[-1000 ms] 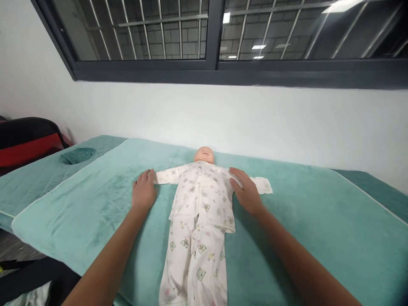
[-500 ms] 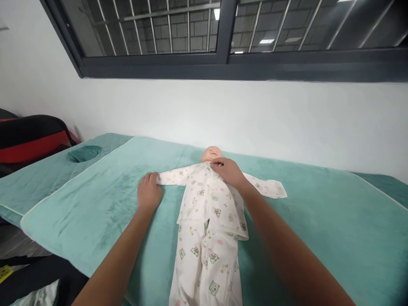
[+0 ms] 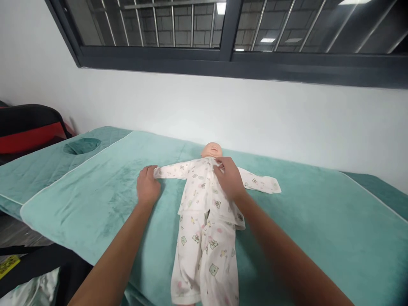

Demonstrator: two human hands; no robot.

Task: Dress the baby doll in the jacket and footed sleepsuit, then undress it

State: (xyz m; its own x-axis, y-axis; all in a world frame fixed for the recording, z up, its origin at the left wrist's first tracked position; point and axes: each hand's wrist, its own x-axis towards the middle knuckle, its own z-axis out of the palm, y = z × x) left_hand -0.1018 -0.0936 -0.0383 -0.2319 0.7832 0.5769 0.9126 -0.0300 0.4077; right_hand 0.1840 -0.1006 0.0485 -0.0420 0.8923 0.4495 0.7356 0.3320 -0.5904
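A white wall (image 3: 143, 100) and a window with dark frame (image 3: 153, 60) are seen across the upper part of the frame, and below them a bed is covered by a soft green cover (image 3: 312, 238). At the far left, a red and black object (image 3: 32, 137) is placed behind the bed's edge.

The doll (image 3: 212, 149) is laid face up at the centre of the frame, and it is dressed in a white printed top (image 3: 197, 187) and matching trousers (image 3: 188, 255). The left hand (image 3: 148, 185) is rested on the cover, with its fingertips at the end of the left-of-frame sleeve (image 3: 172, 171); whether the cuff is pinched cannot be told. The right hand (image 3: 230, 178) is held over the upper chest, near the collar, its thumb slightly apart from the curved fingers; it cannot be told if cloth is caught there.

The step in hand is judged to be the arranging of the top's front. For the next move, a light touch seems to be required, so that the thin cloth is not pulled crooked.

Small animal prints are shown on the clothes. At the lower left, a yellow label (image 3: 8, 265) is seen, but its marks cannot be read.
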